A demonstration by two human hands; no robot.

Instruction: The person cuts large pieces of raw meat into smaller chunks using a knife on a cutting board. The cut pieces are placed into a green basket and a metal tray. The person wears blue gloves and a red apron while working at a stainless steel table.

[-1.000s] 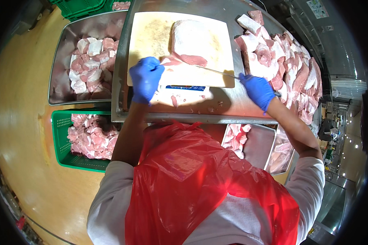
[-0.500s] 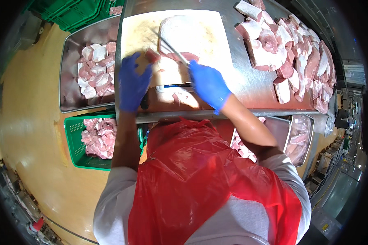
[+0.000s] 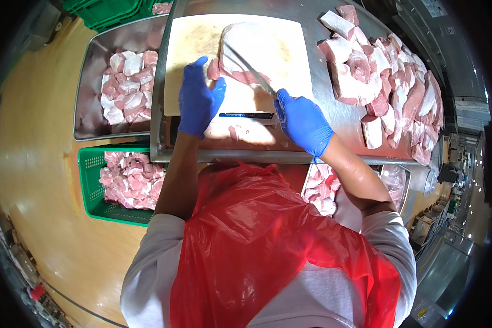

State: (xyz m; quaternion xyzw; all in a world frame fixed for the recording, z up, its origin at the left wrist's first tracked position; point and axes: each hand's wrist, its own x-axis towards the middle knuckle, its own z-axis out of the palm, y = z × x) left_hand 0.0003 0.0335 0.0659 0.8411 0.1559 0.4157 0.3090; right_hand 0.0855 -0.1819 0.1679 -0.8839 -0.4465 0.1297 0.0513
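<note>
A large pale slab of meat point(image 3: 245, 49) with a pink cut edge lies on the white cutting board point(image 3: 292, 76). My right hand point(image 3: 305, 123), in a blue glove, grips a knife point(image 3: 251, 70), whose long blade slants up and left over the slab. At the slab's left edge is a small pink piece of meat point(image 3: 214, 69). Beside that piece, my blue-gloved left hand point(image 3: 198, 101) is held with thumb and fingers apart, nothing between them. Below the board's near edge, a small meat scrap point(image 3: 233, 134) lies on the steel table.
Many meat pieces point(image 3: 388, 76) are heaped on the steel table point(image 3: 333, 117) at right. A steel tub point(image 3: 87, 104) of cut chunks stands left of the board, with a green crate point(image 3: 90, 186) of meat below it. More meat point(image 3: 321, 191) sits under the table's near edge.
The left hand has shifted up and right toward the small piece, its thumb and fingers still apart. The right hand with the knife has moved slightly right. The view has shifted a little too.
</note>
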